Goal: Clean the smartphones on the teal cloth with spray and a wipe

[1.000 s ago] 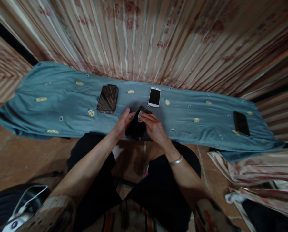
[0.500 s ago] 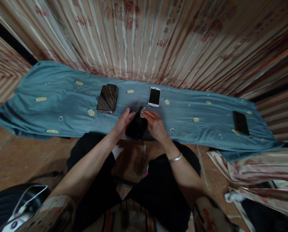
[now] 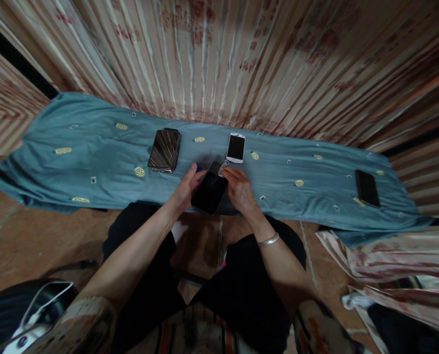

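Observation:
My left hand (image 3: 189,188) is closed around the left edge of a dark smartphone (image 3: 208,192), held tilted over the near edge of the cloth. A bit of blue shows by its thumb. Between the fingertips of my right hand (image 3: 239,189) is a small pale wiping cloth (image 3: 223,167), pressed on the phone's upper right corner. Just beyond lies a white smartphone (image 3: 236,148) with a black screen. To the left rests a shiny dark stack of phones or cases (image 3: 164,150); I cannot tell which.
A blue-green patterned cloth (image 3: 104,167) covers the long narrow surface. Another dark phone (image 3: 367,188) lies at its right end. Pleated curtains (image 3: 212,64) hang behind. At lower left, a white power strip (image 3: 22,339) with a cable sits by a black round object (image 3: 5,309).
My right hand has shifted slightly right with the wiping cloth, from the phone's top edge to its upper right corner. The left hand's hold is about the same.

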### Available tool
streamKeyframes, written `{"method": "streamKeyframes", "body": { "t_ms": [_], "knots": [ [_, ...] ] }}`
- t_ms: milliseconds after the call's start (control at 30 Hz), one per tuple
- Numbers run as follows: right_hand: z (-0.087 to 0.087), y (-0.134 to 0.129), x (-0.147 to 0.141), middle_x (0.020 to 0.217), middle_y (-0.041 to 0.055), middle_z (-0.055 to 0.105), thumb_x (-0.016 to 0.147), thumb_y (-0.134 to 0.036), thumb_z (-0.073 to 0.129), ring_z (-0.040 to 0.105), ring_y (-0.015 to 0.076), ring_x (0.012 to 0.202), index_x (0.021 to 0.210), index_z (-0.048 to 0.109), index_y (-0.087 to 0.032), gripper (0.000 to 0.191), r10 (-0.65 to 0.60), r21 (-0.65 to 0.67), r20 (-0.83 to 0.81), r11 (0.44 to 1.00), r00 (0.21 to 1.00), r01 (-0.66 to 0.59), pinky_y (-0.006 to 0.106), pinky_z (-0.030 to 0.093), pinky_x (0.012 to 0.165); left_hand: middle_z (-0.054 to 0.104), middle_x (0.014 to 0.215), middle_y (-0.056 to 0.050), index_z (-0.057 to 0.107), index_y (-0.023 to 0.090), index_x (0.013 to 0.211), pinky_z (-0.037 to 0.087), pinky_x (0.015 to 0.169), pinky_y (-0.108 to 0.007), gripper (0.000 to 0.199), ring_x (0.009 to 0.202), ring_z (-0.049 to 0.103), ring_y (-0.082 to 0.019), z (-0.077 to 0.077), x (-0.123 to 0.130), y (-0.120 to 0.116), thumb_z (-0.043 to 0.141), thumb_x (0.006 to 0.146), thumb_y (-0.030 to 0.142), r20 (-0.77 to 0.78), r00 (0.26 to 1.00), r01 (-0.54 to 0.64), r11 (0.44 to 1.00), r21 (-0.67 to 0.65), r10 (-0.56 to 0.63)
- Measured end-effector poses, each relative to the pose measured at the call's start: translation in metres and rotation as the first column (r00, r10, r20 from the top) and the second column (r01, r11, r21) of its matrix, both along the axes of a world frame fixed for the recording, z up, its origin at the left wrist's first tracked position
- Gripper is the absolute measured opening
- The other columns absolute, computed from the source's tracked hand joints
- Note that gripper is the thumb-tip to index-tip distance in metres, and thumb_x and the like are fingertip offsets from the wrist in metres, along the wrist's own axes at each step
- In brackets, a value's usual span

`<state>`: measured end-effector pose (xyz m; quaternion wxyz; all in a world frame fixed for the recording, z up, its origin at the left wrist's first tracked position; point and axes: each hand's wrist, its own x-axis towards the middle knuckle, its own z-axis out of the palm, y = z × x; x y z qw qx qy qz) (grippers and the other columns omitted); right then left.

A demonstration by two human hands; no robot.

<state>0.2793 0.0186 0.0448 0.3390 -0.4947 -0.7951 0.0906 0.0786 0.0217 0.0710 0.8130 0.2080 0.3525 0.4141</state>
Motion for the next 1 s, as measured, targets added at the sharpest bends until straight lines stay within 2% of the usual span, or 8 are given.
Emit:
{"method": "streamKeyframes", "body": {
  "t_ms": [133, 367, 567, 900, 1000],
  "knots": [
    [-0.001, 0.0, 0.001, 0.136, 0.0121, 0.075, 0.098, -0.002, 0.039, 0.067, 0.0275, 0.129, 0.129, 0.076, -0.02, 0.052, -0.013, 0.034, -0.014, 0.999, 1.0, 0.013, 0.05, 0.054, 0.117, 0.084, 0.101, -0.013, 0.078, 0.013, 0.126, 0.059, 0.079, -0.034, 0.065, 0.092, 0.08, -0.028, 0.001, 0.0, 0.0, 0.053, 0.101, 0.068, -0.012, 1.0, -0.013, 1.0, 0.005, 0.013],
    [-0.001, -0.003, -0.001, 0.137, 0.0118, 0.075, 0.098, -0.002, 0.038, 0.066, 0.0269, 0.128, 0.132, 0.075, -0.02, 0.054, 0.008, 0.018, -0.01, 1.0, 1.0, -0.008, 0.05, 0.054, 0.117, 0.084, 0.103, -0.013, 0.078, 0.014, 0.127, 0.06, 0.085, -0.037, 0.067, 0.094, 0.08, -0.03, 0.0, 0.001, 0.0, 0.055, 0.099, 0.07, -0.001, 0.999, -0.04, 0.999, 0.027, 0.04],
    [0.002, -0.009, -0.006, 0.139, 0.0141, 0.073, 0.098, -0.002, 0.042, 0.065, 0.0282, 0.131, 0.133, 0.075, -0.018, 0.05, 0.036, -0.038, 0.033, 0.999, 0.999, -0.035, 0.049, 0.052, 0.118, 0.084, 0.101, -0.014, 0.079, 0.013, 0.122, 0.06, 0.086, -0.038, 0.066, 0.095, 0.08, -0.031, 0.001, 0.002, 0.002, 0.051, 0.101, 0.068, -0.011, 0.997, -0.075, 0.997, 0.035, 0.076],
    [0.001, -0.017, -0.013, 0.137, 0.0112, 0.075, 0.097, -0.001, 0.039, 0.066, 0.0268, 0.13, 0.131, 0.076, -0.021, 0.054, 0.076, -0.011, -0.01, 0.997, 0.997, -0.076, 0.05, 0.055, 0.115, 0.083, 0.1, -0.012, 0.077, 0.017, 0.126, 0.061, 0.087, -0.04, 0.061, 0.099, 0.079, -0.031, 0.001, 0.002, 0.004, 0.045, 0.105, 0.064, -0.025, 0.992, -0.122, 0.992, 0.025, 0.123],
    [0.002, -0.019, -0.015, 0.139, 0.013, 0.074, 0.098, -0.001, 0.04, 0.065, 0.0274, 0.131, 0.13, 0.076, -0.02, 0.052, 0.087, -0.031, -0.004, 0.996, 0.996, -0.087, 0.05, 0.055, 0.115, 0.083, 0.099, -0.011, 0.076, 0.017, 0.127, 0.061, 0.086, -0.04, 0.061, 0.099, 0.079, -0.031, 0.003, 0.002, 0.005, 0.042, 0.106, 0.063, -0.023, 0.992, -0.127, 0.992, 0.022, 0.128]
  ]
}}
